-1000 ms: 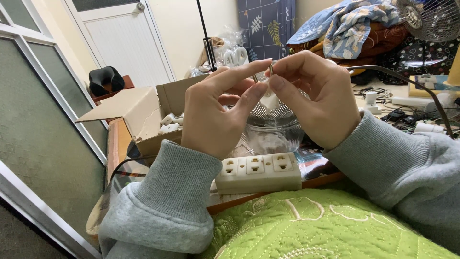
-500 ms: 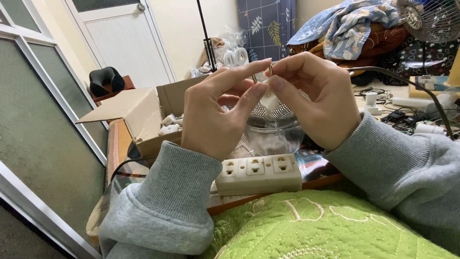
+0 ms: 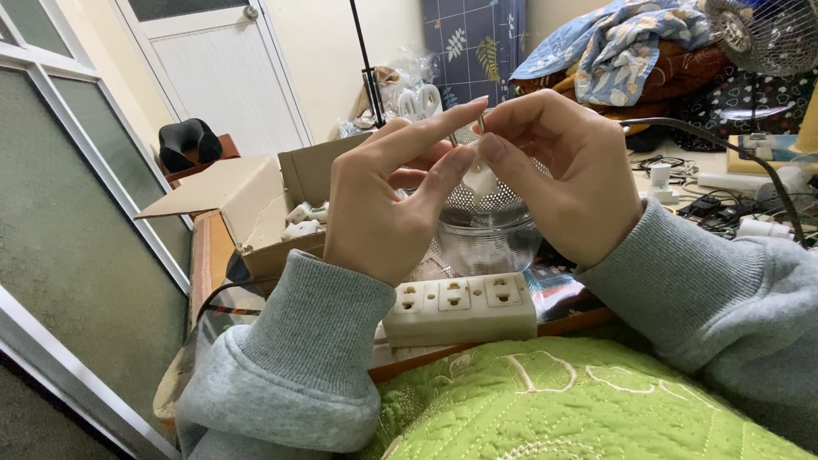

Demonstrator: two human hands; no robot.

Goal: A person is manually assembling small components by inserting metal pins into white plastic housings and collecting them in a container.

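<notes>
Both hands unmoved, grip pinched on small white part over colander.

A cardboard box, a fan and a green quilt surround a white door.

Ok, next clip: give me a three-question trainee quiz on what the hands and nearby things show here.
1. True or false: both hands pinch one small white plastic part between them.
2. What lies on the table edge just below the left hand? A) cream multi-socket power strip B) a red mug C) a book
3. What sits directly behind the right hand?

Key: 1 true. 2 A. 3 a perforated metal colander bowl.
</notes>
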